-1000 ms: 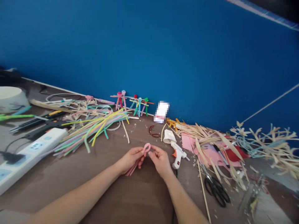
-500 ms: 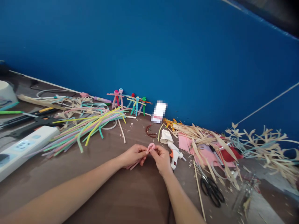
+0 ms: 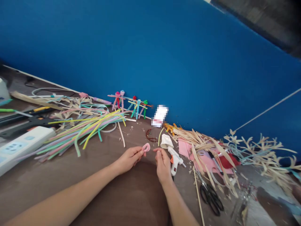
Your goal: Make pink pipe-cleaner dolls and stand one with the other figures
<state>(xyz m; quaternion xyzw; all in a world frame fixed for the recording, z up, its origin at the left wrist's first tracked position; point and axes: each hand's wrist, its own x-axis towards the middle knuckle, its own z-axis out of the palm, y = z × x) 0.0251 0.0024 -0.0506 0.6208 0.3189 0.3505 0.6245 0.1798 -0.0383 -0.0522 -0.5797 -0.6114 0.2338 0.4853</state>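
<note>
Separating from the left hand since the earlier frame, the right hand is now holding its fingers just apart from the pink pipe cleaner loop, which both hands were pinching a moment ago. The loop is sitting upright at the fingertips of the left hand, with those fingers closing on its lower end and the rest of its ring standing clear above them. The right hand's fingers are curling loosely and gripping nothing, with a small gap showing between them and the loop. Just beside the right hand, a white hot glue gun with an orange trigger is lying on the brown tabletop, with a crumpled white paper cup resting by its nozzle end. Farther out, a reddish-brown bead string is lying near a pale green pipe cleaner. To the left, a bundle of pastel pipe cleaners is fanning out in front of a white power strip. Pipe cleaner figures are standing against the blue wall. To the right, dried palm strips are heaping over pink paper, with black-handled scissors lying below them.
</note>
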